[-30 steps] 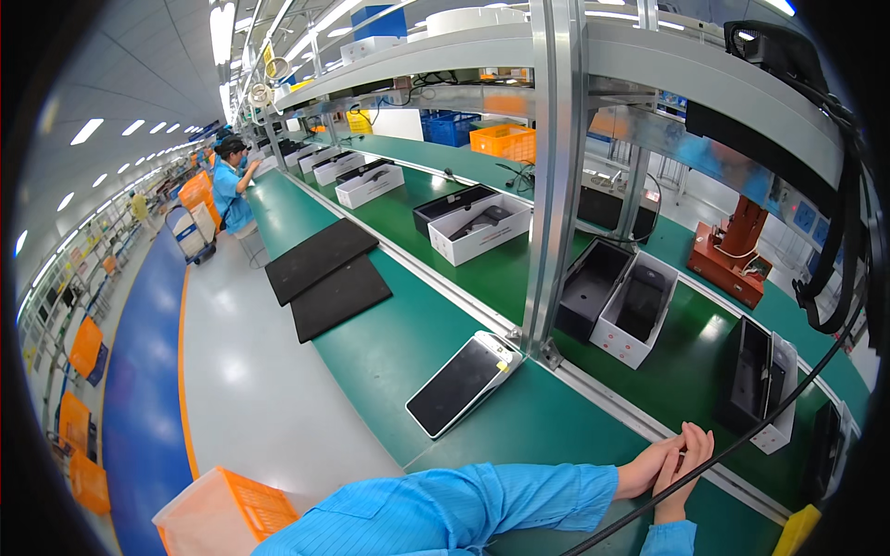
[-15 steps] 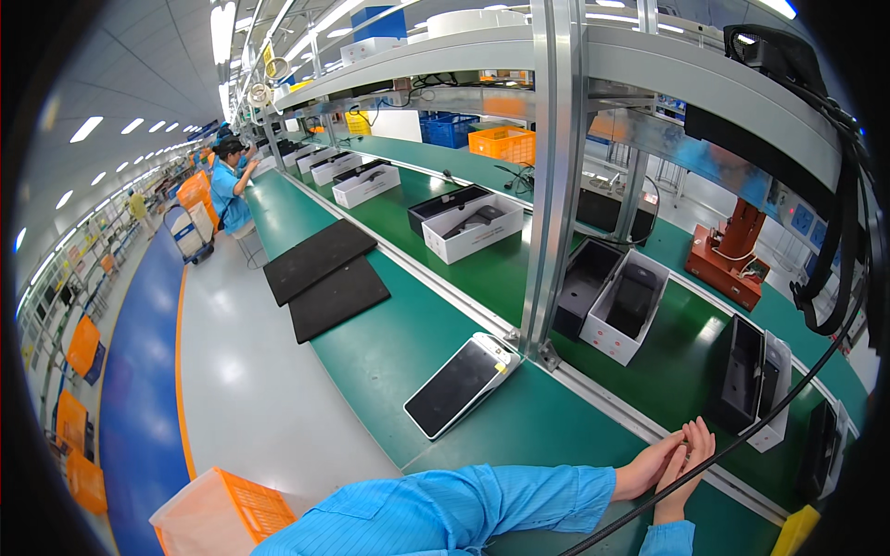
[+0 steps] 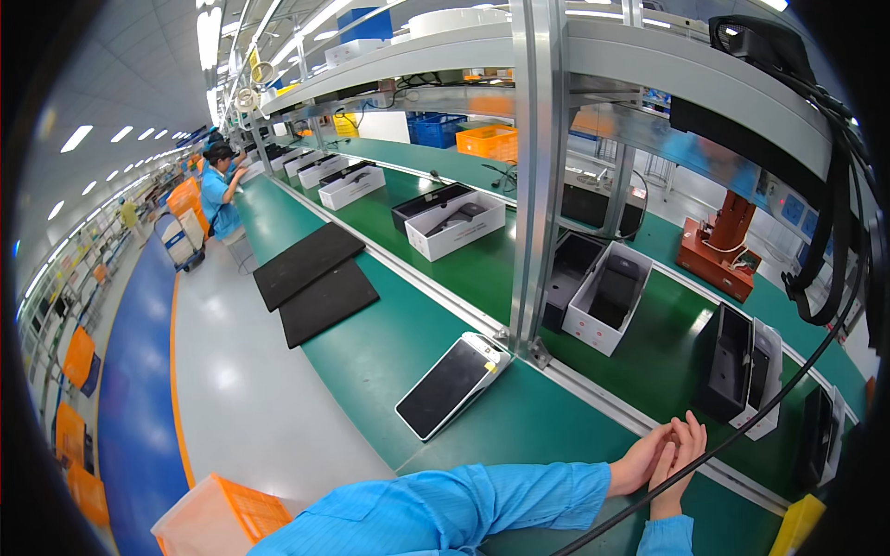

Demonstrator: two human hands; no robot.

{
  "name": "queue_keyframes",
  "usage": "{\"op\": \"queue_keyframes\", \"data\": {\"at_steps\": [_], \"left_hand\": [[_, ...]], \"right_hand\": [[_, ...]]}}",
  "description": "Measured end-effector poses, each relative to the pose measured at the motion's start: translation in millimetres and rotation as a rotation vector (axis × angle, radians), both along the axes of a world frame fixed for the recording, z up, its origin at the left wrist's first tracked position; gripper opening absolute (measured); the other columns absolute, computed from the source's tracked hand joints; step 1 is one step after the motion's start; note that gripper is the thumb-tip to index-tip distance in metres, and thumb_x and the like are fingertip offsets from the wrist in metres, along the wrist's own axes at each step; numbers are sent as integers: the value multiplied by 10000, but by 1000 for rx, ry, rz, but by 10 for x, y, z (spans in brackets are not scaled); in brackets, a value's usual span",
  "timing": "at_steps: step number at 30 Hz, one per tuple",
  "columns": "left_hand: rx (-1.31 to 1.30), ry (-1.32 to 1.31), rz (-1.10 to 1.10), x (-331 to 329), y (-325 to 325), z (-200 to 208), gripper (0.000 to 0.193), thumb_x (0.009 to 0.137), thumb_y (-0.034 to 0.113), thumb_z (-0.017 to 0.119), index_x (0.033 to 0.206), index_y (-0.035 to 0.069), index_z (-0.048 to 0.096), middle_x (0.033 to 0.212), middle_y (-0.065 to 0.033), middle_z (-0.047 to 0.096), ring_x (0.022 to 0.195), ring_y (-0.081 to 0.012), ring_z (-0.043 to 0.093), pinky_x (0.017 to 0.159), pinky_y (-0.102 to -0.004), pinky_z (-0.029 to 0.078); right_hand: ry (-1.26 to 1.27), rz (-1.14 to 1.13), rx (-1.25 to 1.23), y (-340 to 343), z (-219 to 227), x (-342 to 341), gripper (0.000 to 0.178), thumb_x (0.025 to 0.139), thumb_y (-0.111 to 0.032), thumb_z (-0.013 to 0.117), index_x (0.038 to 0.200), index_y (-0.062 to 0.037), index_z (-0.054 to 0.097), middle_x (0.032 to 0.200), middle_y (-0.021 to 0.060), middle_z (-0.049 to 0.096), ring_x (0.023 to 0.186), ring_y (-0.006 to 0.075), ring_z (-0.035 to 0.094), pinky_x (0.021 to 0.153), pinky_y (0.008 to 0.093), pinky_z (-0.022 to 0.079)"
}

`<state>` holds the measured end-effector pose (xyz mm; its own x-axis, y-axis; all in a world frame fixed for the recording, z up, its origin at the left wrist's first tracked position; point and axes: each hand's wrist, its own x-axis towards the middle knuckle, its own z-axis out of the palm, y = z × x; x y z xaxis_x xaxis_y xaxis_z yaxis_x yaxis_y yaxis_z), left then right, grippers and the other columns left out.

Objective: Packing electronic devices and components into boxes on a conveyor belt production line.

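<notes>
A white-framed device (image 3: pixel 445 387) lies on the worktop (image 3: pixel 547 426), well left of the loosely open left hand (image 3: pixel 642 459) and right hand (image 3: pixel 679 459), which touch, their overlapping fingers hard to separate; a cable (image 3: pixel 742 429) partly hides the nearby black-and-white box (image 3: pixel 721 394).

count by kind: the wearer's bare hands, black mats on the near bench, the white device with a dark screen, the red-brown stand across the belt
Left hand and right hand: 2
Black mats: 2
White device: 1
Red-brown stand: 1
Total: 6
</notes>
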<state>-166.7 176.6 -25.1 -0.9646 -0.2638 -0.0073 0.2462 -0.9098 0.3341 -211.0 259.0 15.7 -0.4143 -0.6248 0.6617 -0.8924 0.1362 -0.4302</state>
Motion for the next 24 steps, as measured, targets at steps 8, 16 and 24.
{"op": "queue_keyframes", "data": {"at_steps": [8, 16, 24], "left_hand": [[-67, -189, 95, -42, -86, 53, 345, 1021, 376, 446, 1154, 92, 591, 1154, -64, 623, 1073, -171, 599, 936, -329, 488], [-195, -145, 19, -167, 45, 186, 385, 1051, 370, 363, 1326, 131, 488, 1292, -56, 558, 1183, -200, 553, 999, -353, 472], [-701, -145, 52, -180, 72, 84, 300, 997, 86, 467, 1290, 53, 524, 1092, -30, 601, 971, -114, 576, 853, -254, 475]], "right_hand": [[21, 81, -88, -188, 4, -204, 345, 959, -226, 475, 1246, -67, 582, 1372, 161, 514, 1298, 371, 438, 1128, 524, 277], [-22, 134, -52, 40, -4, -413, 351, 921, -147, 532, 1259, -71, 587, 1354, 167, 535, 1271, 321, 498, 1132, 525, 277], [18, -61, -365, 18, 436, -786, 277, 912, -80, 543, 1176, -43, 618, 1207, 157, 583, 1132, 329, 562, 1010, 456, 389]]}}
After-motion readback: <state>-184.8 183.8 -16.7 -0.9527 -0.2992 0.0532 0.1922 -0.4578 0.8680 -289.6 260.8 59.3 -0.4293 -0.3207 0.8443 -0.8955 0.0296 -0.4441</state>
